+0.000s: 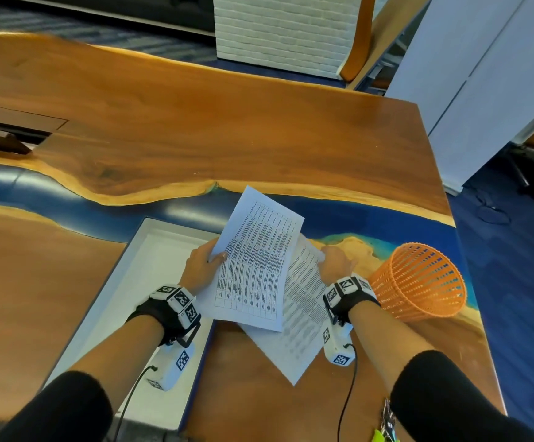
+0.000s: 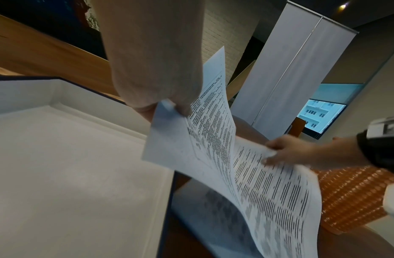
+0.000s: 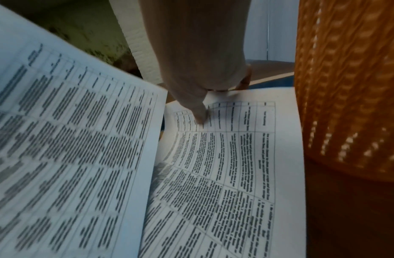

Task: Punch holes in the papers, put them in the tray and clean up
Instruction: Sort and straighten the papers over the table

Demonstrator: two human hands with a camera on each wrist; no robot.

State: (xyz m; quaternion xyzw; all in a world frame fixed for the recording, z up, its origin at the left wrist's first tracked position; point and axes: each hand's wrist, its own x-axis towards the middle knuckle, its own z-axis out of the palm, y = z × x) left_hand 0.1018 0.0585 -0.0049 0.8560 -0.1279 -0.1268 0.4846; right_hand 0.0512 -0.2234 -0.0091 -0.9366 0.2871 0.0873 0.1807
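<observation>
Two printed sheets are held in the air above the table, just right of the tray. My left hand (image 1: 216, 258) (image 2: 169, 109) pinches the upper sheet (image 1: 254, 260) (image 2: 204, 139) (image 3: 70, 148) at its left edge, thumb on top. That sheet overlaps the lower sheet (image 1: 300, 317) (image 2: 275, 192) (image 3: 224, 165). My right hand (image 1: 323, 255) (image 2: 271, 153) (image 3: 204, 104) pinches the lower sheet at its far edge, thumb pressed on the print. The white tray (image 1: 151, 266) (image 2: 59, 165), dark blue outside, lies under my left wrist with nothing in it. No hole punch is in view.
An orange mesh basket (image 1: 418, 282) (image 2: 350, 192) (image 3: 346, 87) stands close to my right wrist near the table's right edge. The wood and blue resin table (image 1: 227, 129) stretches beyond the sheets. A white brick pillar (image 1: 278, 30) and grey panels (image 1: 482, 74) stand behind.
</observation>
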